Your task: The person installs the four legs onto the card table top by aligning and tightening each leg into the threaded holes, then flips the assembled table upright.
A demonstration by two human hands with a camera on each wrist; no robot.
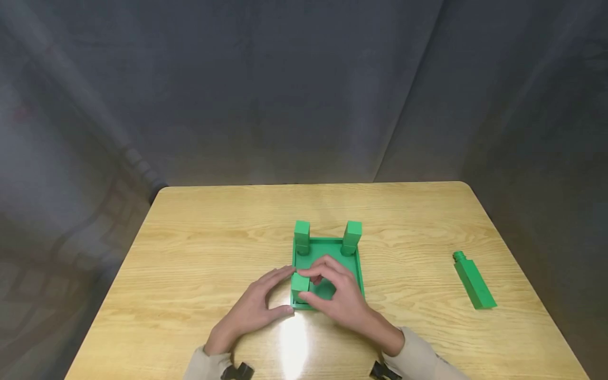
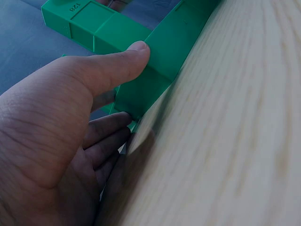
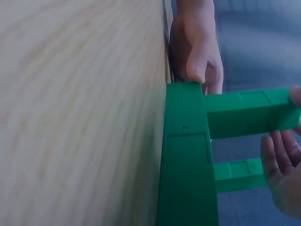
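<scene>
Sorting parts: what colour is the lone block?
The lone block is green, clearest in the head view.

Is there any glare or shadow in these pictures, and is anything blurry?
Head view: white glare on the table, in front of the green tray; left wrist view: dim, with a dark band on the wood beside the tray, shadow or reflection, I can't tell which; right wrist view: hazy and bluish, with the wood grain looking soft.
</scene>
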